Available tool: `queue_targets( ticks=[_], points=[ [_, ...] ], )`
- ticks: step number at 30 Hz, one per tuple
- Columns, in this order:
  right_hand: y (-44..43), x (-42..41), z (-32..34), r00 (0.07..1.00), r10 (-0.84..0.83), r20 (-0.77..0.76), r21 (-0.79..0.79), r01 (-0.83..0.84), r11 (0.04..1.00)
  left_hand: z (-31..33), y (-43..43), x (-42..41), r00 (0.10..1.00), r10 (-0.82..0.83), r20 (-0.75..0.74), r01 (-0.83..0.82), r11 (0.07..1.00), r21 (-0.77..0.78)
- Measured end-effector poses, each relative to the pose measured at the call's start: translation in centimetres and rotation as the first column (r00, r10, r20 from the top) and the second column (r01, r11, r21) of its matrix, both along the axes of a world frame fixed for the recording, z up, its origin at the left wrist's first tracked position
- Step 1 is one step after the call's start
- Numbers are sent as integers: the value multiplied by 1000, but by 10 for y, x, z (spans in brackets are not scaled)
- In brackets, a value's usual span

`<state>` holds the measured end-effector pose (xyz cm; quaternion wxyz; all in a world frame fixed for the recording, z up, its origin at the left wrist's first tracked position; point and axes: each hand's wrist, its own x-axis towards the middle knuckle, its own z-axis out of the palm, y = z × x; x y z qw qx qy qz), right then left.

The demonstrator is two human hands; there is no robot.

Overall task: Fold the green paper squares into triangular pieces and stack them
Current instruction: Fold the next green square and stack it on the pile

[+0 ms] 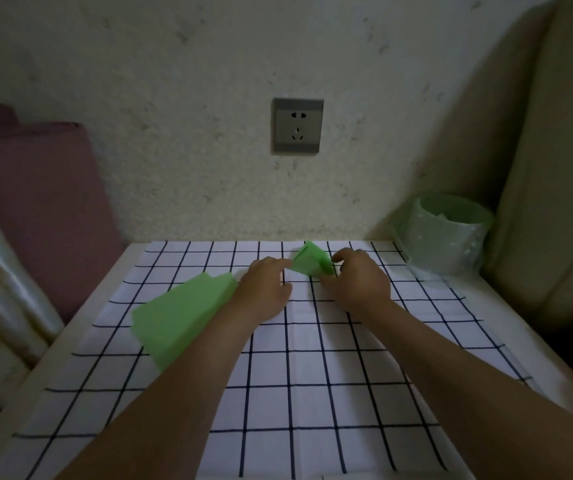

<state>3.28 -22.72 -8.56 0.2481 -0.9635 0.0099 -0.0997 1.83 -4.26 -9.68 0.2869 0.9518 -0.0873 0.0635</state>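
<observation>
Between your left hand (264, 289) and right hand (357, 282) is one folded green piece (309, 259), pinched by both; paper squares (181, 317) lie just left of the left hand.

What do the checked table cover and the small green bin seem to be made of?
The checked table cover looks like thin matte cloth, perhaps paper: sharp fold creases cross it. The small green bin seems lined with translucent plastic film: it wrinkles and glints.

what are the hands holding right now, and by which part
A folded green paper piece, held between both hands: the left hand pinches its left corner, the right hand holds its right edge.
</observation>
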Motion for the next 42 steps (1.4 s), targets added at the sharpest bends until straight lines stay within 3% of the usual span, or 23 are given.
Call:
queue_targets(
  ticks=[4, 7, 12, 15, 18, 21, 24, 29, 32, 42],
  points=[
    [17, -28, 12, 983, 142, 119, -57, -136, 989, 12, 10, -23, 992, 34, 121, -36, 999, 13],
    [38, -52, 15, 929, 368, 49, -70, -364, 929, 19, 28, -49, 982, 103, 157, -111, 993, 44],
    [69, -71, 1, 798, 592, -111, -149, -602, 784, 28, 62, -91, 979, 181, -90, -147, 944, 296],
    [82, -77, -10, 747, 632, -205, -214, -665, 716, 23, 79, -106, 947, 189, -258, -114, 953, 279],
    [92, -80, -17, 758, 636, -142, -310, -644, 699, 14, 92, -110, 943, 174, -283, -116, 971, 211],
    [95, -79, -17, 766, 643, -14, -401, -593, 698, 12, 99, -113, 963, 166, -211, -132, 977, 166],
    [93, -78, -19, 727, 686, 38, -376, -626, 684, 13, 103, -114, 969, 153, -196, -127, 982, 142],
    [86, -83, -13, 742, 669, -41, -159, -666, 729, 17, 100, -123, 977, 73, -199, -64, 996, 56],
    [84, -87, -8, 779, 625, -51, -177, -623, 762, 16, 98, -131, 970, 93, -224, -54, 984, 172],
    [66, -100, -1, 810, 576, -113, -111, -586, 802, 16, 95, -140, 994, 65, -85, -51, 986, 156]
  ],
)
